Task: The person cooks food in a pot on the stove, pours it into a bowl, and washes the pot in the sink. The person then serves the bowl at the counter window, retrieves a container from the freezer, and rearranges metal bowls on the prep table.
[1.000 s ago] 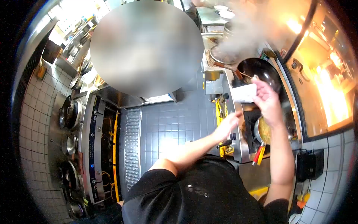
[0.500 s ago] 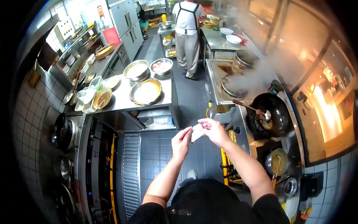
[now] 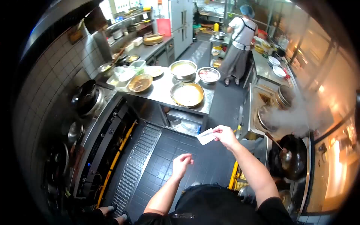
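Note:
A small white slip of paper is pinched between the thumb and fingers of my right hand, out in front of me above the dark tiled floor. My left hand hangs lower and to the left, apart from the slip. Its fingers are curled in, and nothing shows in them.
On my right, a black wok holds a ladle beside a steaming cooker. Ahead, a steel counter bears bowls. A co-worker stands beyond; another person's feet show at lower left.
My hands have parted: the left has let go of the slip and dropped lower, while the right keeps it. My view has turned left, and another person's feet have appeared.

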The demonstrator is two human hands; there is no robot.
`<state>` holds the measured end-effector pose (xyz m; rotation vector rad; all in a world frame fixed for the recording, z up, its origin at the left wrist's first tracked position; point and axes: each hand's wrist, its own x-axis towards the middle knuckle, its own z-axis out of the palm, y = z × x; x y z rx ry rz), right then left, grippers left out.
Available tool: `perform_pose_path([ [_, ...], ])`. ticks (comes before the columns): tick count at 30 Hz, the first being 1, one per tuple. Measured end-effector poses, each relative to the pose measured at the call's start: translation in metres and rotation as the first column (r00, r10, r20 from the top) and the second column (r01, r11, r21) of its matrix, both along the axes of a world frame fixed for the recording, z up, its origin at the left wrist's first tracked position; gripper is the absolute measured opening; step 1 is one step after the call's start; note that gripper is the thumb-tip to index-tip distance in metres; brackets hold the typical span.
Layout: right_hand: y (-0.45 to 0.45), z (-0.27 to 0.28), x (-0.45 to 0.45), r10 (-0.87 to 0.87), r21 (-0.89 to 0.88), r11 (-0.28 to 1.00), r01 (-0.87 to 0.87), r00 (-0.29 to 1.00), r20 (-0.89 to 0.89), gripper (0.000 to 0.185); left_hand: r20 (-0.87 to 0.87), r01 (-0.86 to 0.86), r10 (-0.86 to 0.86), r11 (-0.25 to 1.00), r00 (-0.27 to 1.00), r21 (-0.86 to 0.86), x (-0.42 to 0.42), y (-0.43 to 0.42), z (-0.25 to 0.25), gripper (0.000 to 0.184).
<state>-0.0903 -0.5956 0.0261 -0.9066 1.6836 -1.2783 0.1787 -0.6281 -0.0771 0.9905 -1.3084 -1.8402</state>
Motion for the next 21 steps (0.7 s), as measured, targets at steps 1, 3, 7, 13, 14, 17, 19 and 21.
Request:
perform_pose_path([
  [1,-0.008,0.002,-0.005,-0.042,-0.002,0.999,0.042,0.999,0.021,0.014,0.103,0.005,-0.001,0.999,0.995,-0.037,0.015,0.002,-0.017,0.018],
  [3,-0.024,0.001,-0.018,-0.131,-0.055,0.989,0.135,0.989,0.067,0.015,0.357,0.075,-0.042,0.994,0.933,-0.078,0.054,0.009,-0.071,0.019],
  [7,-0.052,0.013,-0.057,-0.274,-0.091,0.95,0.299,0.937,0.218,0.016,0.924,0.519,-0.119,0.849,0.364,-0.095,0.158,0.039,-0.208,0.034],
  [13,-0.096,0.054,-0.134,-0.439,-0.115,0.863,0.492,0.843,0.311,0.029,0.903,0.324,-0.43,0.85,-0.028,0.415,0.278,0.13,-0.257,0.028],
  [14,-0.101,0.061,-0.142,-0.466,-0.119,0.842,0.526,0.82,0.331,0.028,0.878,0.209,-0.479,0.858,-0.008,0.47,0.288,0.141,-0.257,0.027],
  [17,-0.116,0.074,-0.163,-0.49,-0.153,0.81,0.566,0.798,0.351,0.024,0.879,0.167,-0.475,0.87,0.036,0.463,0.299,0.154,-0.231,0.03],
  [19,-0.127,0.075,-0.174,-0.504,-0.155,0.797,0.584,0.784,0.363,0.023,0.894,0.13,-0.439,0.895,0.086,0.426,0.303,0.147,-0.249,0.032],
  [21,-0.139,0.068,-0.187,-0.511,-0.163,0.782,0.602,0.768,0.385,0.022,0.921,0.11,-0.362,0.931,0.141,0.349,0.306,0.145,-0.254,0.034],
])
